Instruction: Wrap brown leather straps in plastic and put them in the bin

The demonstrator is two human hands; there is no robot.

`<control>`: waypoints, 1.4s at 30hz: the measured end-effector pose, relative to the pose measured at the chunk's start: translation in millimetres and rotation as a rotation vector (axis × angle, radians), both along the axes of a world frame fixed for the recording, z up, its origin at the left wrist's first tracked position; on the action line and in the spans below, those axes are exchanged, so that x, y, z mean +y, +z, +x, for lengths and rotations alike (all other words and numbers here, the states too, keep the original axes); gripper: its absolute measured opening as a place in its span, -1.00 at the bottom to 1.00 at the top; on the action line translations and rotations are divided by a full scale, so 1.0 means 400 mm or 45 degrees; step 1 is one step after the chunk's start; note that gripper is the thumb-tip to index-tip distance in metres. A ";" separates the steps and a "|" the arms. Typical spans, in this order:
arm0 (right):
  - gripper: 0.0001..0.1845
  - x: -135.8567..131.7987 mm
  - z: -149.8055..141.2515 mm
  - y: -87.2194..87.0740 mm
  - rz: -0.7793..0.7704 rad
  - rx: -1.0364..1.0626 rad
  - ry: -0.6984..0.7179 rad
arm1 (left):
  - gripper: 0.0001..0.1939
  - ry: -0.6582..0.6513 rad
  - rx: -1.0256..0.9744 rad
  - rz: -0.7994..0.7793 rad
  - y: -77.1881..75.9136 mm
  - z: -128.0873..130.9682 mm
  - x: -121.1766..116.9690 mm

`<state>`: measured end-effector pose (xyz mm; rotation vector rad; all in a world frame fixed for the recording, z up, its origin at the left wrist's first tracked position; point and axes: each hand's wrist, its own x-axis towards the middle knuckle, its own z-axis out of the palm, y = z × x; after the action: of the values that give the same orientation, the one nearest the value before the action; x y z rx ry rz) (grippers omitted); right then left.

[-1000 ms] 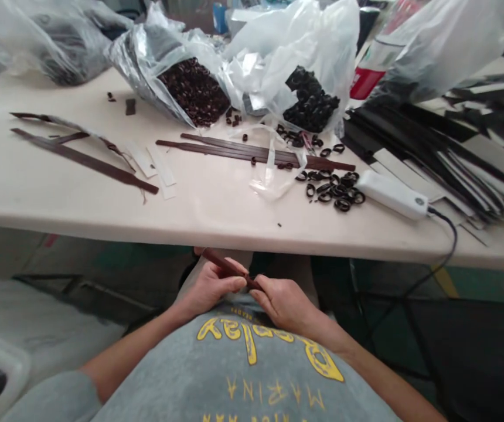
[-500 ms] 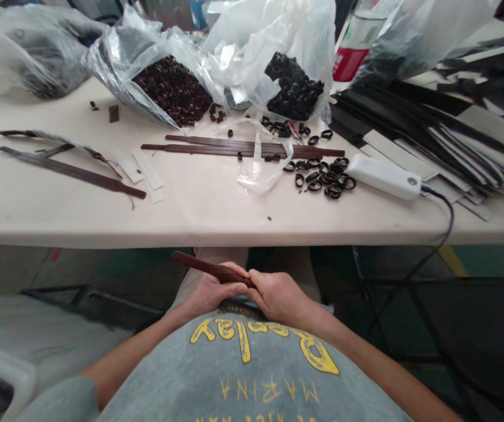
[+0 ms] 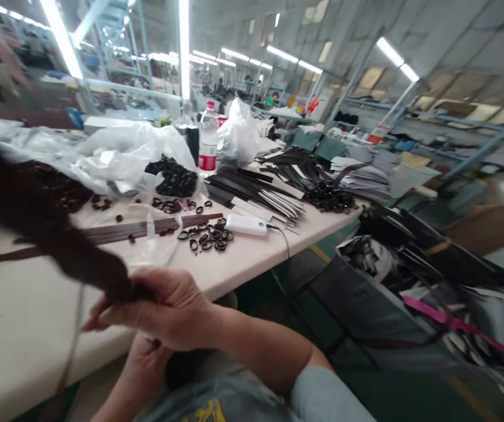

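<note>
My right hand (image 3: 168, 308) is closed around a dark brown strap (image 3: 54, 234), whose blurred length rises toward the upper left, close to the camera. A thin, blurred strand (image 3: 74, 340) hangs down left of the hand. Below my right hand is my left hand (image 3: 149, 357), partly covered by it, so its fingers do not show clearly. On the table (image 3: 217, 281) beyond, more flat brown straps (image 3: 115, 233) lie side by side. Small black loops (image 3: 210, 235) are scattered near their right end, beside a white handheld device (image 3: 247, 225) with a dark cord.
Plastic bags hold brown pieces (image 3: 54, 187) and black pieces (image 3: 170, 176). A red-labelled bottle (image 3: 208, 140) stands behind black strips (image 3: 252, 190). More black loops (image 3: 331, 196) lie toward the table's right end. A grey bin (image 3: 322, 299) stands at the right, near bundled black strips (image 3: 445, 246).
The view has swung up and to the right. My right hand has lifted the brown strap from my lap toward the camera; my left hand is now lower, behind it.
</note>
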<state>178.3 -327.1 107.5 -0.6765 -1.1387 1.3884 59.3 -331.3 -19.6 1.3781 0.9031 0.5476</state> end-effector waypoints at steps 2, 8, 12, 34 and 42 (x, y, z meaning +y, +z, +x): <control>-0.68 -0.002 0.062 0.031 -0.014 0.043 -0.292 | -0.56 -0.087 -0.005 0.026 0.034 -0.010 0.032; -0.63 -0.036 0.258 -0.044 -0.222 0.249 -0.861 | -0.53 -0.479 0.052 -0.297 0.110 -0.115 0.077; -0.57 -0.060 0.284 -0.136 -0.404 0.341 -0.895 | -0.57 -0.570 0.122 -0.445 0.115 -0.178 0.080; -0.58 -0.191 0.065 -0.265 -0.694 0.043 -0.191 | -0.45 -0.691 0.057 -0.677 0.099 -0.102 0.009; -0.62 -0.210 0.114 -0.276 -0.794 0.231 -0.596 | -0.37 -0.673 0.142 -0.590 0.091 -0.256 0.060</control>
<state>224.1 -411.1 -3.1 -1.1470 -0.3477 1.3524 -43.1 -307.4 16.9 1.1589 0.6589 -0.1397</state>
